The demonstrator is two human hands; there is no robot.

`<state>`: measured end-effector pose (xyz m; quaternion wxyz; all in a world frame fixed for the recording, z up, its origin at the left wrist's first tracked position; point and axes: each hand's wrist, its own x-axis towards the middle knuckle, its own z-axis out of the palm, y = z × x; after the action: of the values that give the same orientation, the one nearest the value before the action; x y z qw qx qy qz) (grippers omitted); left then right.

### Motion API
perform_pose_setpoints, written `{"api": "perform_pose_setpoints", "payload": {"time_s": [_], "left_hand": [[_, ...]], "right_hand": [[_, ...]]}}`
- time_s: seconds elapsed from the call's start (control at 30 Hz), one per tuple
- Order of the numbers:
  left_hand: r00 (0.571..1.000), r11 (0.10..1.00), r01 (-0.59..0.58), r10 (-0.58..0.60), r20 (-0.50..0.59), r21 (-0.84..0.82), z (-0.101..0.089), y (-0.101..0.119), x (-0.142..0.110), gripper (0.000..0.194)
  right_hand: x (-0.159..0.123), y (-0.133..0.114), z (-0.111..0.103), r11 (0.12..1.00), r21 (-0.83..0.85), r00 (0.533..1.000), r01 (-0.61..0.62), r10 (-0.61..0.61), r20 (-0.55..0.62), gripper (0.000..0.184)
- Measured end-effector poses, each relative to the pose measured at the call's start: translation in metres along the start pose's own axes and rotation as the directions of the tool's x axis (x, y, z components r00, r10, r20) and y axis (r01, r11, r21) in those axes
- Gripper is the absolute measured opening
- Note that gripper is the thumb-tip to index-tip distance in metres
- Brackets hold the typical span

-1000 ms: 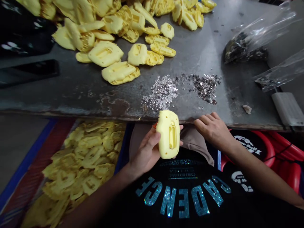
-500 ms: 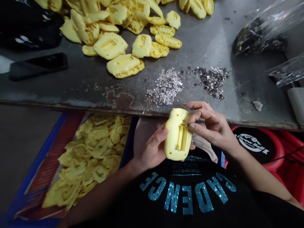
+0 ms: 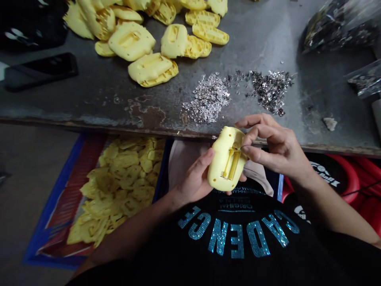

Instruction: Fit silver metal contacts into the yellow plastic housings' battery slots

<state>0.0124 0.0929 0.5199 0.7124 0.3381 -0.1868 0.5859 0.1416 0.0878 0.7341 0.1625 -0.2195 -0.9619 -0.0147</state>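
My left hand [image 3: 195,178] is closed around a yellow plastic shell [image 3: 220,165], which has an oblong battery compartment [image 3: 233,163] facing up at me. Thumb and fingers of my right hand [image 3: 275,145] pinch a thin, dark, small piece at the compartment's upper end; most of it is hidden by the fingertips, so its exact kind does not show. Just beyond the shell, on the table, lie a pile of small shiny metal pieces [image 3: 208,99] and a darker pile of similar pieces [image 3: 272,91].
More yellow shells [image 3: 131,41] are heaped at the back of the metal table [image 3: 107,105]. A phone [image 3: 41,71] lies at left, clear bags of metal parts [image 3: 336,33] at right. Below the table edge, a blue crate [image 3: 56,186] holds many yellow pieces. A red stool [image 3: 351,178] stands at right.
The shell and both hands have shifted slightly right and up in view, and the shell leans more to the right. My right fingers stay at the compartment's upper end. The whole view has shifted.
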Motion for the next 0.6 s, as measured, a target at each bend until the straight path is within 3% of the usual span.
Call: {"api": "perform_pose_setpoints", "payload": {"time_s": [0.23,0.6], "left_hand": [[0.998,0.999,-0.017,0.019,0.058,-0.040,0.000,0.000,0.001,0.060],[0.999,0.999,-0.001,0.000,-0.050,-0.036,0.013,0.003,-0.001,0.062]], "right_hand": [[0.000,0.008,0.000,0.998,0.053,0.999,-0.018,0.020,-0.032,0.009],[0.003,0.005,0.001,0.994,0.084,0.997,-0.070,0.073,-0.035,0.009]]}}
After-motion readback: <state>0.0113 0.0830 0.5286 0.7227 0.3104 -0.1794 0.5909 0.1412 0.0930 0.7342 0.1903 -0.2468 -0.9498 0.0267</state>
